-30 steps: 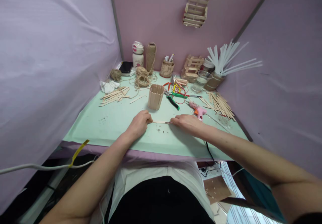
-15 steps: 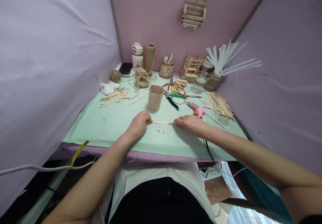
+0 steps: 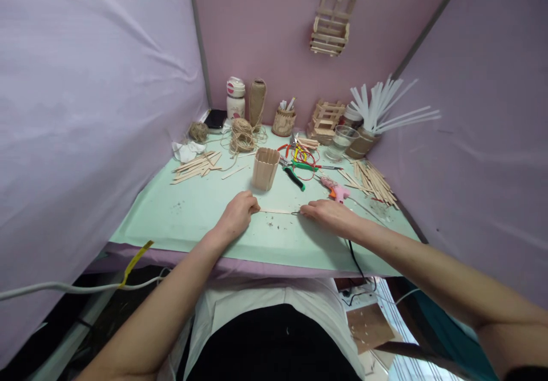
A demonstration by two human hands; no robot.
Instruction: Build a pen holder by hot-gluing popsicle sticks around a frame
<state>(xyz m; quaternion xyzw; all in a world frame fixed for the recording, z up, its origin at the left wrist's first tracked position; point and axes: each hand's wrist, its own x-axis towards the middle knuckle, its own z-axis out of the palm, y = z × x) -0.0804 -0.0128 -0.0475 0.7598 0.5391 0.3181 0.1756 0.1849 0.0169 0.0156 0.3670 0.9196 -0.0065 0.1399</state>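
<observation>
A thin wooden craft stick (image 3: pixel 276 211) lies flat on the pale green table cover (image 3: pixel 192 210). My left hand (image 3: pixel 238 212) is closed, its fingers pressing the stick's left end down. My right hand (image 3: pixel 329 214) is closed around a small thin tool whose dark tip touches the stick's right end; the tool is mostly hidden in the fingers. Small dark shavings lie just in front of the stick. Just behind the stick stands a cup made of upright sticks (image 3: pixel 265 168).
Pliers (image 3: pixel 293 175), a pink glue gun (image 3: pixel 335 188), red wire and loose stick piles (image 3: pixel 372 179) lie behind my hands. Twine coils (image 3: pixel 242 133), a bottle, jars and a glass (image 3: pixel 338 141) line the back. Cloth walls close in on three sides.
My right hand has slid rightward along the stick, from near its middle to its right end. The left hand has stayed put.
</observation>
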